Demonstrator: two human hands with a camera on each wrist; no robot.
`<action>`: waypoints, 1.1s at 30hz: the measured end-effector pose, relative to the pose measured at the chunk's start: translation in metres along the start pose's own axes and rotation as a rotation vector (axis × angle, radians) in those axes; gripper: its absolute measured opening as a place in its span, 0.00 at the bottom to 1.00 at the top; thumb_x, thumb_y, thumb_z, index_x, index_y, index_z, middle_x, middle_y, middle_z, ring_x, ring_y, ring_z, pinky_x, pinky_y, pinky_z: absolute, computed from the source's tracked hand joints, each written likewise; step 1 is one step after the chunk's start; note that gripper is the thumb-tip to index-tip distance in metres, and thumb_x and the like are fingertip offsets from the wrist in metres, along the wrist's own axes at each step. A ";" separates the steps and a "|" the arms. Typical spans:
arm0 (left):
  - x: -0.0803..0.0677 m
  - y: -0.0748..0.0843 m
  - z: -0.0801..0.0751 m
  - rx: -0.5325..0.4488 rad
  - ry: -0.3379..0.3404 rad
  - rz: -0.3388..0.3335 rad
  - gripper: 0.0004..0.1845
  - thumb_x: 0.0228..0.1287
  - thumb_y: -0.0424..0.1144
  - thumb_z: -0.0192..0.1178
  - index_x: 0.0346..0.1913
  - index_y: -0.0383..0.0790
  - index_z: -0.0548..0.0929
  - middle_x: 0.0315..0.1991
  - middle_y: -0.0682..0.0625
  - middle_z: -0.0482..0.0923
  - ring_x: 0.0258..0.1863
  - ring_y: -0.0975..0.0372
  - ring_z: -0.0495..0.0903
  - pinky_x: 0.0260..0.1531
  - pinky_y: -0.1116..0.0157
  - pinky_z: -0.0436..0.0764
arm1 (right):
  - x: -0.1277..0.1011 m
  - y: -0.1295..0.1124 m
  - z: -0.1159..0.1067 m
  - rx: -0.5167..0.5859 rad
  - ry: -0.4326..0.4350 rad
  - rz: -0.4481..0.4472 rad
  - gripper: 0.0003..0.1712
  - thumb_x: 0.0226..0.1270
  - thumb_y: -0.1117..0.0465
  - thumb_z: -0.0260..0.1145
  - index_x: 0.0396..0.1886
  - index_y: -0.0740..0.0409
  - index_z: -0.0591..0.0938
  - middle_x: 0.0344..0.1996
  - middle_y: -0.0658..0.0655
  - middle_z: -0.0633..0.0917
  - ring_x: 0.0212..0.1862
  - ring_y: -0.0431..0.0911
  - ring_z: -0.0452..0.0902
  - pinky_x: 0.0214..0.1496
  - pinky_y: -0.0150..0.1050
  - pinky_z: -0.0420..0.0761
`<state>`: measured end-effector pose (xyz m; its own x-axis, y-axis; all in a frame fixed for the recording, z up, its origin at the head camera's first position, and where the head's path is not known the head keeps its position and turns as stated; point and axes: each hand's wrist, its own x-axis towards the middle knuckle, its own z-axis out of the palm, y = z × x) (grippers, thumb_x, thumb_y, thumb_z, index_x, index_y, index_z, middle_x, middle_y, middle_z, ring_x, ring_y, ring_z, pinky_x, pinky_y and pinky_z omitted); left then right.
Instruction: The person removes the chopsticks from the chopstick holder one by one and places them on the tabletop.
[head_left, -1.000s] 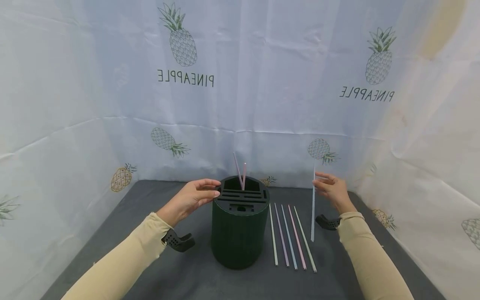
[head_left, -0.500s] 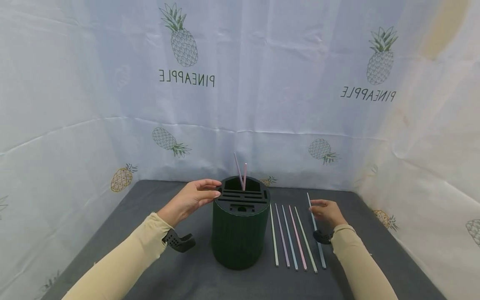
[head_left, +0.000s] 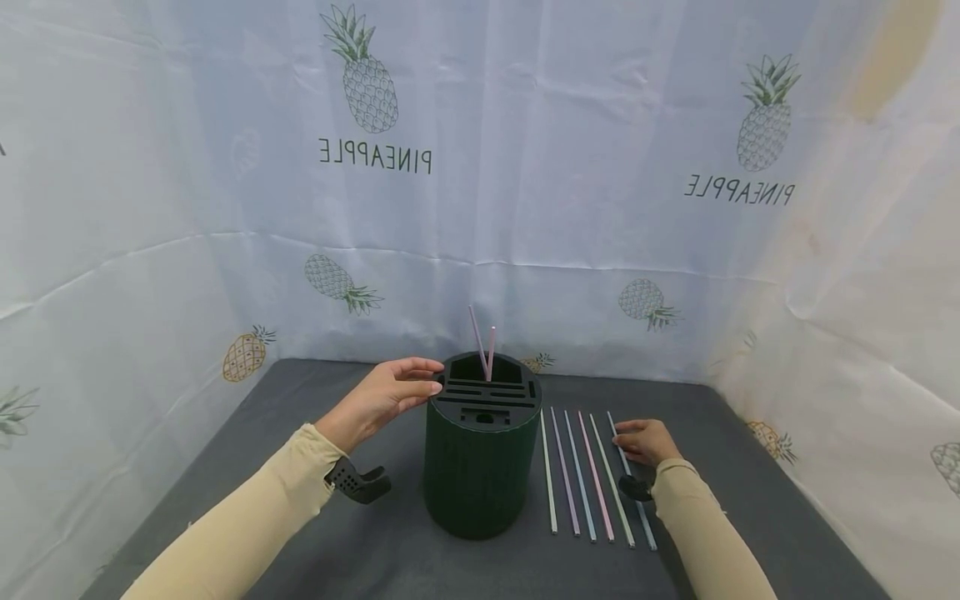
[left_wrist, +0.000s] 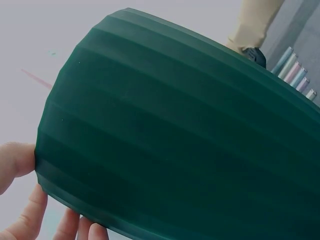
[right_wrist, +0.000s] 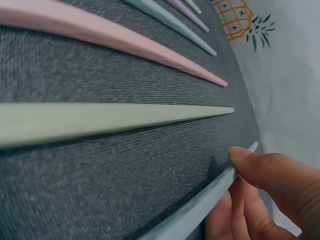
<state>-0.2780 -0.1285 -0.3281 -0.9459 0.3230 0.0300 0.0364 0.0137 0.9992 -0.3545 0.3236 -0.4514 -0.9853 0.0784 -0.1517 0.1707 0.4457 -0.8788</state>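
Note:
My right hand (head_left: 647,440) pinches a pale blue chopstick (right_wrist: 200,205) near its thin end, thumb on top and fingers beneath. The chopstick slants low over the dark cloth, beside a pale green chopstick (right_wrist: 130,118) at the right of a row. Fingertips of my left hand (head_left: 375,402) touch the upper left rim of a dark green utensil holder (head_left: 480,475), fingers nearly straight. In the left wrist view, the holder's faceted wall hides much of the scene. Two pinkish chopsticks (head_left: 491,346) stand tilted in its rear compartment.
Between the holder and my right hand lie several pastel chopsticks, among them a pink chopstick (head_left: 596,477) and a purple chopstick (head_left: 566,475), thin ends pointing away. The holder's lid has narrow slots. A white pineapple-print curtain (head_left: 525,208) surrounds the dark-grey covered table (head_left: 360,550).
My right hand has brought the pale blue chopstick down from nearly upright and leftward, to lie almost flat beside the row. My left hand stays at the holder's rim.

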 end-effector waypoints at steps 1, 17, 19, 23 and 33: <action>0.000 0.000 0.000 0.001 0.000 0.000 0.25 0.65 0.33 0.62 0.64 0.32 0.71 0.64 0.39 0.66 0.59 0.56 0.73 0.67 0.52 0.69 | 0.000 0.001 0.001 0.003 0.010 0.006 0.25 0.61 0.71 0.67 0.57 0.76 0.76 0.39 0.61 0.86 0.35 0.41 0.81 0.40 0.39 0.86; 0.000 0.000 0.000 0.000 0.002 -0.002 0.25 0.65 0.33 0.61 0.64 0.32 0.71 0.65 0.39 0.65 0.60 0.54 0.72 0.67 0.52 0.68 | 0.004 0.002 0.007 -0.033 0.039 -0.018 0.23 0.57 0.73 0.70 0.53 0.78 0.77 0.35 0.63 0.86 0.30 0.40 0.82 0.35 0.37 0.86; 0.000 0.001 0.001 0.002 0.002 -0.004 0.25 0.65 0.33 0.62 0.64 0.32 0.71 0.65 0.38 0.65 0.60 0.54 0.73 0.67 0.52 0.68 | 0.005 0.002 0.008 -0.048 0.049 -0.015 0.23 0.56 0.73 0.70 0.53 0.77 0.78 0.38 0.66 0.85 0.30 0.40 0.82 0.36 0.38 0.86; -0.001 0.001 0.001 0.009 -0.002 -0.007 0.25 0.65 0.33 0.61 0.64 0.32 0.71 0.65 0.38 0.65 0.60 0.55 0.73 0.67 0.52 0.68 | 0.004 0.004 0.008 -0.064 0.054 -0.010 0.24 0.56 0.72 0.70 0.53 0.77 0.78 0.44 0.71 0.83 0.33 0.42 0.83 0.38 0.40 0.87; -0.002 0.001 0.000 0.015 -0.017 -0.002 0.25 0.66 0.34 0.61 0.65 0.32 0.70 0.65 0.39 0.65 0.60 0.55 0.73 0.68 0.52 0.67 | -0.003 -0.003 0.000 0.023 0.005 -0.028 0.28 0.62 0.66 0.69 0.59 0.78 0.73 0.47 0.69 0.84 0.42 0.46 0.84 0.46 0.44 0.86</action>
<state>-0.2763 -0.1293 -0.3270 -0.9404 0.3390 0.0277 0.0397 0.0286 0.9988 -0.3524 0.3221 -0.4487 -0.9897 0.0708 -0.1242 0.1426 0.4275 -0.8927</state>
